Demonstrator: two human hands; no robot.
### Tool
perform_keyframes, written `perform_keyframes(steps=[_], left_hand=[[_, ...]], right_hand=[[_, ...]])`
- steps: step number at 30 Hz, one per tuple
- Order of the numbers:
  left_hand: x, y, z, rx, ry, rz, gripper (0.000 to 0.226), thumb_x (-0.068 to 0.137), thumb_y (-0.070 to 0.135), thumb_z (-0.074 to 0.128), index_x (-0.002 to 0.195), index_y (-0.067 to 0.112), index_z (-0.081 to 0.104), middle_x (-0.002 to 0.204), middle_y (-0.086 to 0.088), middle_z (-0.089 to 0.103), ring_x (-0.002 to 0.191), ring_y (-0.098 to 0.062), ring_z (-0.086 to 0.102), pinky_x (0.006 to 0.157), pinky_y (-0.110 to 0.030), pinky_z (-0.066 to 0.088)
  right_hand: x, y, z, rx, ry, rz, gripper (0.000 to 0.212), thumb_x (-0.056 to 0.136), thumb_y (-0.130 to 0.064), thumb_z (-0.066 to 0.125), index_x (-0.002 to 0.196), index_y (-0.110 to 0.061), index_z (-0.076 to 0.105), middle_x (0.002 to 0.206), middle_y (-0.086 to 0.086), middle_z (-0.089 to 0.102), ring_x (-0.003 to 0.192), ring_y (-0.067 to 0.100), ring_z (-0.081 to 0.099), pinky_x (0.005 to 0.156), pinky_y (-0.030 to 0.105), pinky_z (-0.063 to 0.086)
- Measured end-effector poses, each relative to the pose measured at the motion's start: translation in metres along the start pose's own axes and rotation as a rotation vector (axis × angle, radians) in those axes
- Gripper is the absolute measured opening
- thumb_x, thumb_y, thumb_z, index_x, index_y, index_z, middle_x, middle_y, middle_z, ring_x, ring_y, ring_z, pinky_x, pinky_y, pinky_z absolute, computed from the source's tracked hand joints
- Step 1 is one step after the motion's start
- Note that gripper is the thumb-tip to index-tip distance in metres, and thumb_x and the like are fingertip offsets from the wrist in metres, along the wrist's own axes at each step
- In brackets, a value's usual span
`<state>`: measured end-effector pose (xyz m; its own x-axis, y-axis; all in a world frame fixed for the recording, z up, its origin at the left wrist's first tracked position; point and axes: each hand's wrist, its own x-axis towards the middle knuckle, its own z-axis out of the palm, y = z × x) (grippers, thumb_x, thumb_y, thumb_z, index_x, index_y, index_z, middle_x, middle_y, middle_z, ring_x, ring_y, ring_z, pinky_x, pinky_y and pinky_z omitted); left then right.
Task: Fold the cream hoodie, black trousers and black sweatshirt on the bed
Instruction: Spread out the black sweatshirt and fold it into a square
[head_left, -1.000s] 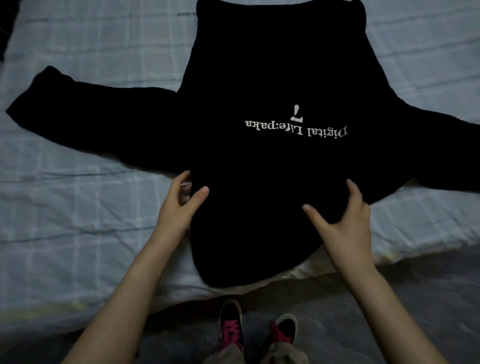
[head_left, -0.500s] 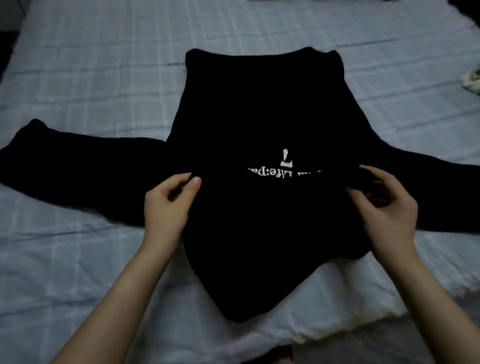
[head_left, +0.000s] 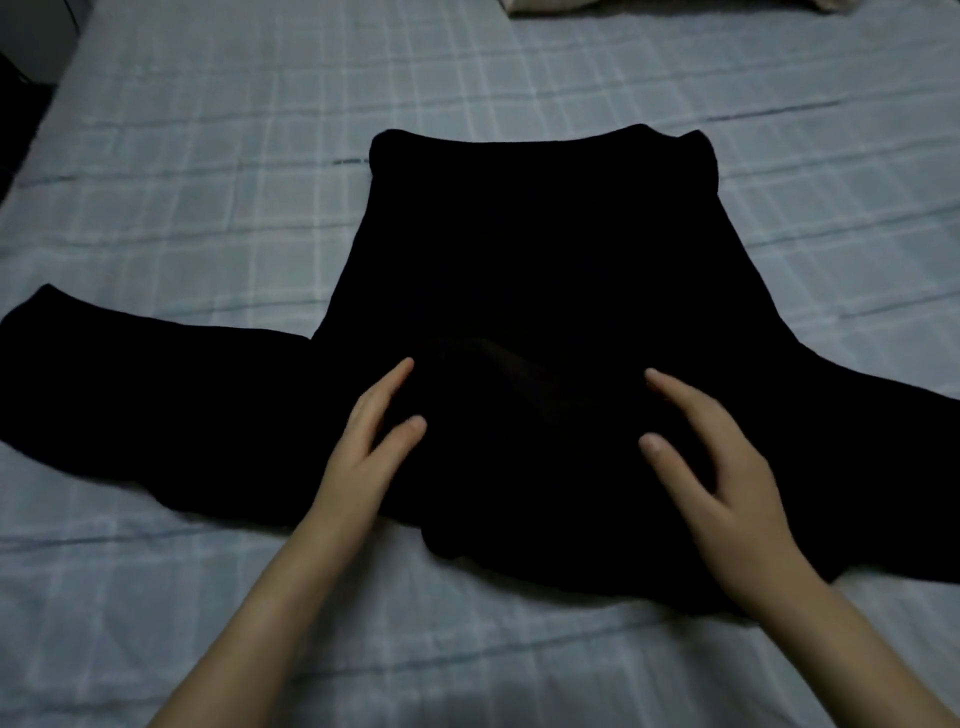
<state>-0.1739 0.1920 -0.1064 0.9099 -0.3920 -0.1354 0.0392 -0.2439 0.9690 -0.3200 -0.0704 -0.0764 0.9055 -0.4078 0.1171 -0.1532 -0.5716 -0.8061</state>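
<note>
Black sweatshirt (head_left: 519, 270) lies flat under left grip (head_left: 363, 447) and right grip (head_left: 722, 462).

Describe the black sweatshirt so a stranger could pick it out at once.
Find the bed's pale blue checked sheet. Spread across its middle lies the black sweatshirt, sleeves flung out sideways, left hand and right hand open on its near part. It is the only dark garment; the cream fabric at the far edge is pale.
</note>
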Motion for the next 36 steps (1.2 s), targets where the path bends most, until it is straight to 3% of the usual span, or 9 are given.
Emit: perform_keyframes(steps=[5, 7, 11, 16, 19, 25, 28, 32, 36], left_hand=[[0.018, 0.006, 0.014, 0.317, 0.051, 0.026, 0.049, 0.081, 0.028, 0.077, 0.125, 0.034, 0.058, 0.127, 0.012, 0.055, 0.126, -0.009, 0.05, 0.109, -0.024, 0.036], [0.033, 0.015, 0.02, 0.298, 0.051, 0.039, 0.033, 0.083, 0.022, 0.076, 0.116, 0.02, 0.07, 0.116, 0.003, 0.067, 0.113, -0.013, 0.061, 0.105, -0.034, 0.045], [0.059, 0.032, 0.024, 0.388, -0.011, 0.125, 0.029, 0.083, 0.027, 0.075, 0.111, 0.026, 0.071, 0.103, 0.008, 0.064, 0.106, -0.011, 0.06, 0.093, -0.014, 0.041], [0.076, 0.025, 0.025, 0.424, -0.05, 0.108, 0.026, 0.082, 0.033, 0.076, 0.108, 0.029, 0.071, 0.104, 0.001, 0.067, 0.101, -0.01, 0.062, 0.092, -0.023, 0.047], [0.075, 0.012, 0.02, 0.422, -0.033, 0.092, 0.022, 0.081, 0.031, 0.078, 0.1, 0.032, 0.068, 0.103, 0.005, 0.07, 0.101, -0.009, 0.065, 0.094, -0.031, 0.05], [0.059, -0.009, 0.013, 0.393, -0.022, 0.042, 0.027, 0.082, 0.021, 0.077, 0.088, 0.045, 0.065, 0.086, 0.023, 0.07, 0.085, 0.008, 0.065, 0.073, -0.004, 0.044], [0.062, 0.001, 0.011, 0.277, 0.005, 0.073, 0.022, 0.084, 0.017, 0.075, 0.089, 0.038, 0.07, 0.087, 0.021, 0.073, 0.085, 0.006, 0.067, 0.073, -0.005, 0.045], [0.089, 0.022, 0.027, 0.237, 0.034, 0.136, 0.01, 0.085, 0.016, 0.074, 0.089, 0.025, 0.074, 0.082, 0.014, 0.072, 0.081, -0.001, 0.065, 0.076, -0.014, 0.047], [0.117, 0.043, 0.066, 0.526, 0.002, 0.144, 0.031, 0.09, 0.025, 0.068, 0.119, 0.016, 0.067, 0.113, -0.001, 0.064, 0.109, -0.018, 0.058, 0.097, -0.029, 0.045]], right_hand=[[0.019, -0.003, 0.027, 0.049, -0.136, 0.126, 0.071, 0.082, -0.063, 0.059, 0.147, -0.044, 0.037, 0.139, -0.022, 0.051, 0.133, -0.004, 0.042, 0.108, 0.017, 0.033], [0.03, 0.0, 0.043, 0.066, -0.198, 0.16, 0.073, 0.083, -0.052, 0.064, 0.149, -0.044, 0.033, 0.124, -0.025, 0.059, 0.127, 0.004, 0.05, 0.107, 0.027, 0.04], [0.042, 0.013, 0.065, -0.055, -0.288, 0.125, 0.073, 0.09, -0.019, 0.069, 0.15, -0.04, 0.032, 0.108, -0.016, 0.065, 0.107, 0.014, 0.061, 0.098, 0.034, 0.048], [0.043, 0.027, 0.064, -0.091, -0.162, 0.069, 0.048, 0.088, -0.008, 0.068, 0.134, -0.022, 0.058, 0.085, -0.015, 0.064, 0.084, 0.004, 0.061, 0.078, 0.023, 0.051], [0.044, 0.042, 0.052, -0.288, -0.084, -0.052, 0.051, 0.089, -0.024, 0.071, 0.137, -0.022, 0.056, 0.114, -0.01, 0.065, 0.108, 0.011, 0.053, 0.095, 0.027, 0.044], [0.04, 0.055, 0.045, -0.205, -0.079, 0.111, 0.03, 0.087, -0.021, 0.074, 0.117, -0.02, 0.071, 0.102, -0.006, 0.066, 0.107, 0.014, 0.052, 0.098, 0.027, 0.043], [0.048, 0.05, 0.023, -0.05, 0.106, 0.121, 0.017, 0.084, -0.021, 0.076, 0.1, -0.025, 0.076, 0.094, -0.006, 0.07, 0.099, 0.009, 0.061, 0.091, 0.008, 0.039], [0.073, 0.056, -0.015, -0.014, 0.274, 0.233, 0.009, 0.085, -0.03, 0.074, 0.093, -0.033, 0.074, 0.093, -0.008, 0.072, 0.096, 0.008, 0.066, 0.093, 0.023, 0.048], [0.088, 0.07, -0.014, -0.123, 0.278, 0.499, 0.022, 0.092, -0.026, 0.066, 0.108, -0.012, 0.074, 0.105, 0.006, 0.072, 0.108, 0.023, 0.064, 0.091, 0.026, 0.043]])
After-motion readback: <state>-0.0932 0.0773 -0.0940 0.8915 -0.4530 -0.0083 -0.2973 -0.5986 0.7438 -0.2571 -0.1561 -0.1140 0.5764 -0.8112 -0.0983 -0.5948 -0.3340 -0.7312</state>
